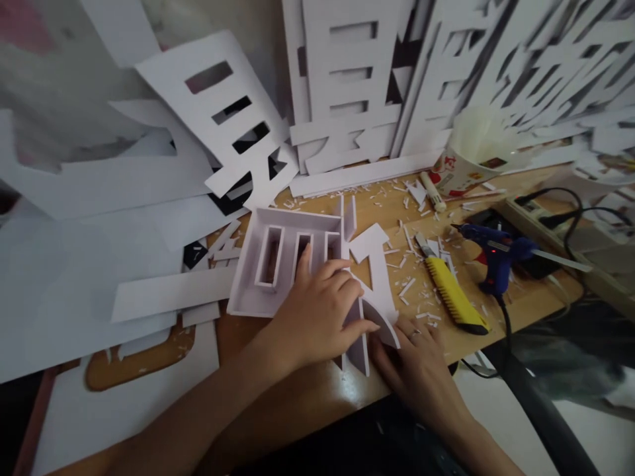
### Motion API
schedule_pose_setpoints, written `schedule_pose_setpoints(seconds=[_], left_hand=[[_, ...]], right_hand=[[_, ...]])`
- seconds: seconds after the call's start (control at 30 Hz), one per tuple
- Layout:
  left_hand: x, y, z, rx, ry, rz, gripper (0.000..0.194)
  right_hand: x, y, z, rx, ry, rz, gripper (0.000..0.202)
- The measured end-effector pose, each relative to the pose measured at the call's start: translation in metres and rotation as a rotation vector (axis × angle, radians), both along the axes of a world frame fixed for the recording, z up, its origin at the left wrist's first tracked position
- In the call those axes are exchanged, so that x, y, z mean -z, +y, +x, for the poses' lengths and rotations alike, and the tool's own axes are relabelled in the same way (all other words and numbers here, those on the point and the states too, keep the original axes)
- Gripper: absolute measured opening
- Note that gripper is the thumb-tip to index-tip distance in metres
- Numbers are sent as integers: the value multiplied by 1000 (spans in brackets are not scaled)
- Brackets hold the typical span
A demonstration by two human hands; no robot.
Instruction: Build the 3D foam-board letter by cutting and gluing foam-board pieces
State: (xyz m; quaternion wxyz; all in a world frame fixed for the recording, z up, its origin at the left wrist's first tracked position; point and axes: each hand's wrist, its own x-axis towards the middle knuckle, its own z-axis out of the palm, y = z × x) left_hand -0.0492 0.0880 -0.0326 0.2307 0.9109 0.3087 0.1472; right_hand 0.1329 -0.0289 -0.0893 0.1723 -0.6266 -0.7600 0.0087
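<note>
A white foam-board character (248, 264) with raised side walls and slotted openings lies on the wooden table. My left hand (320, 307) rests across its right part, fingers bent over the inner walls and thumb against a thin curved foam-board strip (380, 317). This strip stands on edge along the character's lower right stroke. From the right, my right hand (414, 350), with a ring on one finger, closes on the strip's near end; its thumb tip is partly hidden behind the strip.
A yellow utility knife (454, 294) and a blue glue gun (496, 251) with a lit red light lie at right, near a power strip (540, 225). Scraps litter the table. Cut-out white boards (347, 79) lean at the back beside a paper tub (466, 162). White sheets (74, 284) lie left.
</note>
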Motion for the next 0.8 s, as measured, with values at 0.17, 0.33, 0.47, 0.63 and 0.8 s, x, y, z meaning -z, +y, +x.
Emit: schedule_pose_setpoints(seconds=[0.17,0.33,0.47,0.63,0.8], left_hand=[[3,1,-1,8,-24,16,35],[4,1,0,4,-27,17,33],[3,1,0,0,-15,18,35],[2,1,0,2,-9,10,33],[1,1,0,3,6,9,35]], right_hand=[[-3,0,-4,-9,-107,45,20],[-3,-1,-10,32,-152,64,23],[-2,-3,-13,67,-149,61,24],[-9,-10,-5,13,-44,-1,26],[-28,-11,12,-80,103,-66,25]])
